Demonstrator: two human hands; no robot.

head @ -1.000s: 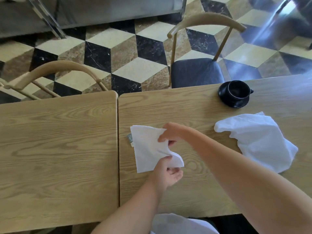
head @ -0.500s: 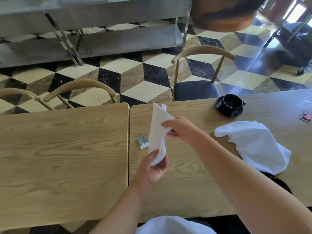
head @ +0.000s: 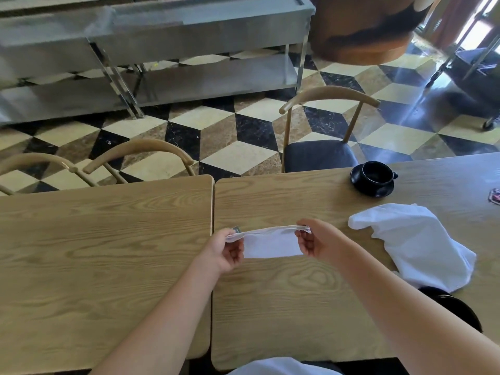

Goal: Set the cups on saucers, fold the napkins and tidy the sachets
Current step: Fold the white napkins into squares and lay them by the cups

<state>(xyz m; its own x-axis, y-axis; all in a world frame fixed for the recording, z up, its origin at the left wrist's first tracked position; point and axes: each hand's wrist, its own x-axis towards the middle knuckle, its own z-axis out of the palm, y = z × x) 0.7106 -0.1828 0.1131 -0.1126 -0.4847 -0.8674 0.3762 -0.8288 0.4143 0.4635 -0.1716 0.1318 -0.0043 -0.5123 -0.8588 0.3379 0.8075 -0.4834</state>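
Observation:
I hold a folded white napkin [head: 272, 244] stretched level just above the right table. My left hand [head: 227, 251] pinches its left end and my right hand [head: 316, 242] pinches its right end. A small green sachet [head: 237, 228] peeks out behind my left fingers. A second white napkin [head: 416, 242] lies crumpled on the table to the right. At the far edge a black cup [head: 377, 174] stands on a black saucer [head: 372, 189]. Another sachet [head: 495, 195] shows at the right border. A dark round object [head: 457, 307] lies partly under the crumpled napkin and my right arm.
Two light wooden tables [head: 108, 239] stand side by side with a narrow gap. Wooden chairs [head: 324, 131] are pushed in on the far side. A steel shelving unit [head: 189, 50] stands beyond on the chequered floor.
The napkin went from lying on the table, to held upright, to stretched level between both hands. The view has tilted up, showing more of the room.

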